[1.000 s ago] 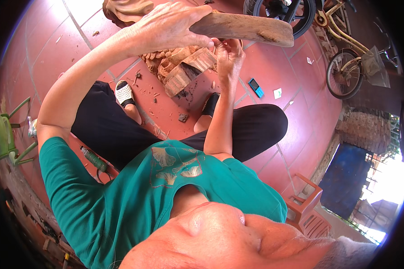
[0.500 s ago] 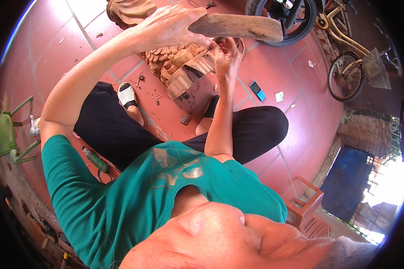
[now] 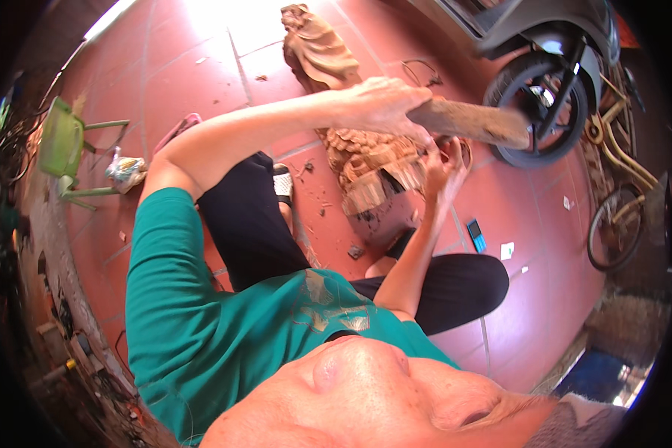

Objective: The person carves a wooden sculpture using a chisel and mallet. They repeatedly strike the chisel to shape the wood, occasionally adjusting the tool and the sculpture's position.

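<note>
My left hand (image 3: 384, 102) grips one end of a thick, worn wooden mallet (image 3: 476, 122), shaped like a flat club and held out level to the right. Just below it, my right hand (image 3: 444, 173) is raised with fingers pinched together. What they hold is mostly hidden, with only a dark bit showing beside the fingertips. Under both hands a brown wood carving (image 3: 321, 51) lies on the floor, its far part cut in flowing folds. Its near part has scale-like relief and a rough, blocky end. My left forearm and hand cover its middle.
Wood chips and a dark lump (image 3: 355, 252) litter the red tiles between my legs. A blue phone (image 3: 476, 236) lies right of my right forearm. A motorbike wheel (image 3: 541, 108) stands beyond the mallet, a bicycle (image 3: 616, 228) farther right. A green chair (image 3: 61, 142) is at the left.
The view has shifted, so hands, carving and floor items appear farther right and lower. More of the carving's folded part shows. Both hands keep their grips, with the mallet still above my right hand.
</note>
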The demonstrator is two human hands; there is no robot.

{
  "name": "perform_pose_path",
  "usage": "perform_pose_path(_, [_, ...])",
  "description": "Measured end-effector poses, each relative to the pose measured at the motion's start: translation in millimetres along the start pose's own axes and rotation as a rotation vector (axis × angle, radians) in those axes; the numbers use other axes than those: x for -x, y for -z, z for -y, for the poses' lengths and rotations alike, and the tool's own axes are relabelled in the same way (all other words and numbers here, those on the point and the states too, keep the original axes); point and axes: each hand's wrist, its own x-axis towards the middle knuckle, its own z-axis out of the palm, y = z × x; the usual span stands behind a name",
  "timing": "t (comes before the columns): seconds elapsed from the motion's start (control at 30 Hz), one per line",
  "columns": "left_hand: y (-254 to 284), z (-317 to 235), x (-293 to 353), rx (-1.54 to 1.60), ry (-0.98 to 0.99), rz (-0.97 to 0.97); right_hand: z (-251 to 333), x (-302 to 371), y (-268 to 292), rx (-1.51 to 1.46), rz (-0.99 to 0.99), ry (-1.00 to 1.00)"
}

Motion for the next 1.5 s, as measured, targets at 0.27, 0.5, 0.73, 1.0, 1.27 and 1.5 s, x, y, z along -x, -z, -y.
perform_pose_path(0.27, [-5.4, 4.5, -1.0, 0.045, -0.046, 0.000, -4.9, 0.1, 0.0, 0.005, 0.004, -0.059])
perform_pose_path(0.5, [-4.7, 0.0, -2.2, 0.040, 0.020, 0.029, -7.1, -0.2, -1.0, 0.002, -0.015, 0.020])
perform_pose_path(0.73, [-3.3, -0.7, 1.0, 0.042, -0.001, 0.018, -3.5, 1.1, 2.3, 0.037, 0.006, 0.013])
perform_pose_path(1.0, [-6.1, 3.4, 2.3, 0.016, -0.025, 0.009, -4.4, 2.6, 1.6, 0.115, -0.003, 0.043])
perform_pose_path(1.27, [-8.9, 2.7, -0.2, 0.024, 0.014, 0.023, -11.8, -0.9, 0.5, 0.076, -0.020, 0.069])
perform_pose_path(1.5, [-3.7, -5.9, 3.1, 0.085, 0.043, 0.053, -7.7, 1.7, 1.8, 0.073, -0.008, 0.059])
